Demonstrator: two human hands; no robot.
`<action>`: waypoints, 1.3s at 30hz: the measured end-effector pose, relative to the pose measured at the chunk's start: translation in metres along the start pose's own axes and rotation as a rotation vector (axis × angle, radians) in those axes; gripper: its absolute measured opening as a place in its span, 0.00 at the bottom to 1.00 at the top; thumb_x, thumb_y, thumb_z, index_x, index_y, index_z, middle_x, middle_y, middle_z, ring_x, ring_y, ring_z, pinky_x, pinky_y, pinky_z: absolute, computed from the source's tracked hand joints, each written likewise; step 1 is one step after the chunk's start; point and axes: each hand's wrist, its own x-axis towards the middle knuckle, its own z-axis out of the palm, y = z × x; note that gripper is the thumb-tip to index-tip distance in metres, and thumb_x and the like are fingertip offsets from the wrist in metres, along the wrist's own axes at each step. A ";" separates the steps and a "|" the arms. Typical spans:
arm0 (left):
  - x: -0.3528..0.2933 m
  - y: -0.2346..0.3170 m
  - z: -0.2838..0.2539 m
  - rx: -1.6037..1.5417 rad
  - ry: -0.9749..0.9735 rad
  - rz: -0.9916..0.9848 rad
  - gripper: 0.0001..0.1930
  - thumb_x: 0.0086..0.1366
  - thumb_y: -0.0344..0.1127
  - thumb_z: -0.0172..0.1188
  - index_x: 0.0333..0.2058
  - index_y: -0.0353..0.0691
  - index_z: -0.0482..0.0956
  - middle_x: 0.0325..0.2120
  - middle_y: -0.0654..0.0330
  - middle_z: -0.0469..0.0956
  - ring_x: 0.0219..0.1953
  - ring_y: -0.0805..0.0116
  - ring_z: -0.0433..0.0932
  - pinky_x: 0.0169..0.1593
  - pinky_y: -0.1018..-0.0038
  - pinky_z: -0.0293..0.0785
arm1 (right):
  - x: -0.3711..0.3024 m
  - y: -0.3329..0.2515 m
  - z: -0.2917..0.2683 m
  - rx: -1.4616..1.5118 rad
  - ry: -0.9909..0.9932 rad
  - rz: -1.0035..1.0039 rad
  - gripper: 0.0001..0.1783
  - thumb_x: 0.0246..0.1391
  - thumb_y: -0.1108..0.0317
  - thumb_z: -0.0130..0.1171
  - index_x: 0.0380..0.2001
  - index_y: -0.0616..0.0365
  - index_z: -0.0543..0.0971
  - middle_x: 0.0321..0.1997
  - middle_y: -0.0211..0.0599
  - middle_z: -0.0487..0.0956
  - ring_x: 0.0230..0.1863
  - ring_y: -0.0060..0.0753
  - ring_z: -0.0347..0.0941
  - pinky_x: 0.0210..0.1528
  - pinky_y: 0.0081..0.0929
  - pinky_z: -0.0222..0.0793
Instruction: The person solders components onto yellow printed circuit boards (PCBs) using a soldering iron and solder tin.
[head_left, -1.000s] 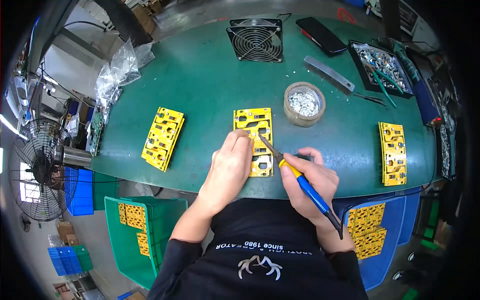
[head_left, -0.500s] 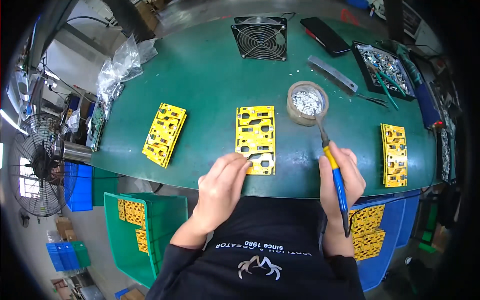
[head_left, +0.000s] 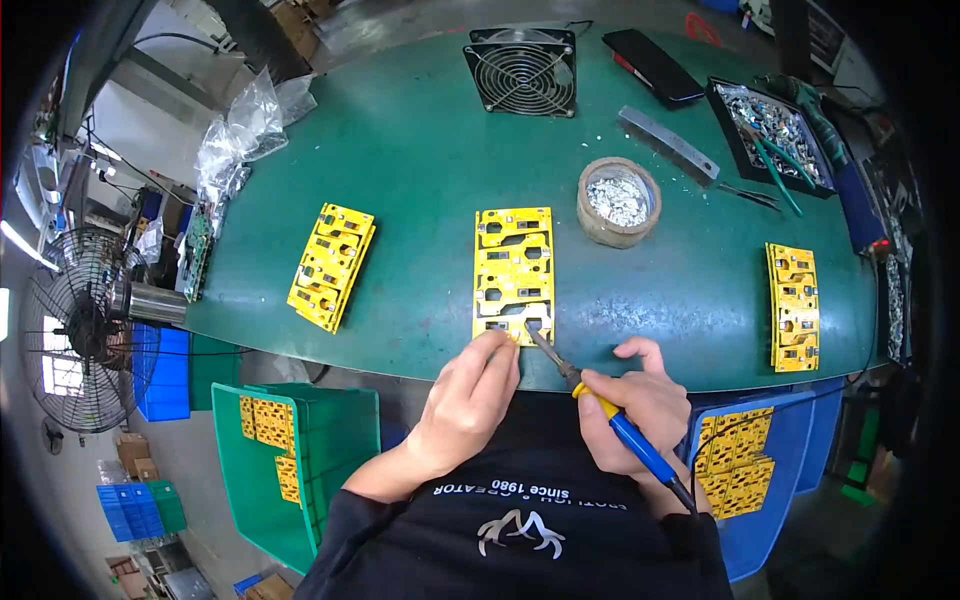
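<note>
A yellow circuit board panel (head_left: pixel 513 265) with cut-outs and small parts lies on the green bench straight ahead of me. My left hand (head_left: pixel 470 400) is closed, thumb and fingertips pinched at the panel's near edge; whatever they hold is hidden. In my right hand (head_left: pixel 640 415) is a soldering iron (head_left: pixel 638 445) with a blue and yellow handle, its tip touching or just over the panel's near right corner beside my left fingertips. Farther off to the right stands a round pot (head_left: pixel 612 232) of silvery bits.
Yellow panels lie at left (head_left: pixel 332 267) and right (head_left: pixel 795 308). A small black fan (head_left: pixel 522 75), a phone (head_left: pixel 652 68), a metal bar (head_left: pixel 668 143) and a parts tray (head_left: pixel 770 135) with pliers stand farther back. Green (head_left: pixel 345 425) and blue (head_left: pixel 760 540) bins sit below the bench edge.
My right hand has brought the soldering iron from the pot leftward and nearer, down to the panel. My left hand has shifted slightly right and nearer, to the panel's near edge.
</note>
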 end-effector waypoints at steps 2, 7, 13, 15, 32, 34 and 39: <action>0.000 0.001 0.001 0.016 0.004 0.013 0.13 0.58 0.21 0.72 0.43 0.32 0.84 0.43 0.54 0.83 0.37 0.59 0.86 0.36 0.70 0.84 | 0.000 0.000 0.001 0.009 0.008 -0.003 0.12 0.43 0.78 0.71 0.35 0.64 0.87 0.19 0.32 0.81 0.16 0.27 0.75 0.49 0.41 0.77; -0.003 0.001 0.005 0.020 0.024 0.018 0.14 0.57 0.20 0.73 0.42 0.31 0.84 0.43 0.53 0.83 0.37 0.58 0.86 0.38 0.69 0.85 | 0.002 -0.001 0.000 0.009 -0.020 -0.006 0.11 0.43 0.79 0.71 0.35 0.64 0.87 0.19 0.32 0.81 0.16 0.28 0.76 0.49 0.41 0.78; -0.002 0.002 0.004 0.011 0.022 0.021 0.14 0.57 0.19 0.72 0.42 0.30 0.84 0.43 0.53 0.83 0.39 0.57 0.86 0.39 0.69 0.85 | 0.001 -0.003 0.000 0.047 -0.043 0.070 0.09 0.46 0.78 0.67 0.34 0.65 0.87 0.22 0.38 0.84 0.19 0.33 0.78 0.53 0.47 0.77; -0.001 0.002 0.003 0.011 0.015 0.022 0.13 0.57 0.19 0.72 0.42 0.30 0.84 0.43 0.53 0.83 0.38 0.57 0.86 0.39 0.69 0.85 | 0.001 -0.003 0.001 0.047 -0.038 0.065 0.09 0.46 0.79 0.67 0.34 0.65 0.87 0.22 0.38 0.84 0.19 0.33 0.79 0.53 0.48 0.77; -0.002 -0.012 -0.014 -0.021 -0.260 -0.056 0.24 0.58 0.19 0.64 0.55 0.30 0.81 0.51 0.47 0.77 0.36 0.54 0.82 0.40 0.64 0.82 | -0.001 -0.001 0.004 0.020 -0.010 -0.017 0.12 0.43 0.79 0.71 0.35 0.64 0.87 0.22 0.33 0.82 0.18 0.28 0.77 0.49 0.42 0.78; -0.001 -0.015 -0.015 -0.013 -0.288 -0.026 0.26 0.56 0.18 0.62 0.56 0.30 0.80 0.50 0.47 0.77 0.36 0.54 0.82 0.41 0.65 0.82 | -0.001 0.000 0.005 0.027 0.007 -0.037 0.12 0.43 0.79 0.71 0.35 0.64 0.87 0.21 0.32 0.82 0.17 0.28 0.77 0.48 0.42 0.78; 0.003 -0.016 -0.018 0.037 -0.296 0.058 0.28 0.53 0.19 0.62 0.57 0.29 0.79 0.49 0.49 0.76 0.37 0.56 0.82 0.41 0.66 0.81 | -0.001 -0.003 0.004 0.021 -0.006 -0.040 0.12 0.43 0.79 0.71 0.35 0.65 0.87 0.20 0.32 0.81 0.17 0.27 0.76 0.48 0.42 0.78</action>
